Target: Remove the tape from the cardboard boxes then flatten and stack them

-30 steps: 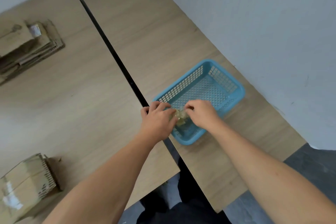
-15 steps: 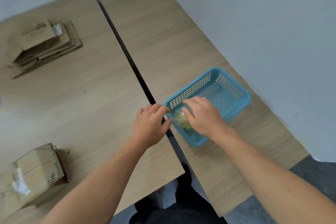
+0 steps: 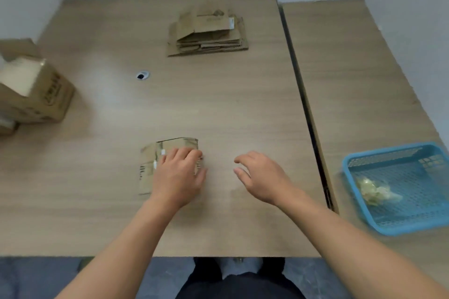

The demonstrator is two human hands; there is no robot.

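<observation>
Head view shows my left grip laid over the small box at the near middle of the surface, fingers curved across its top and thumb against its right side, so it holds the box. My right grip hovers just to the right of it, apart from the cardboard, fingers loosely spread and carrying nothing.

The stack of flattened boxes lies at the far middle of the surface. 2 unflattened boxes wait at the left edge. The blue basket sits on the adjoining surface to the right, with a wad of tape inside.

I judge the step in hand to be starting on this box. Motion blur hides its seams, so I cannot tell where tape runs on it. To do it well, I would keep the left grip pinning the box so it cannot slide. I would bring the right grip to a seam end, lift a corner of tape with a fingertip, and peel low and steadily along the seam so the strip comes away whole. Only once the flaps are free would I press the walls flat.
</observation>
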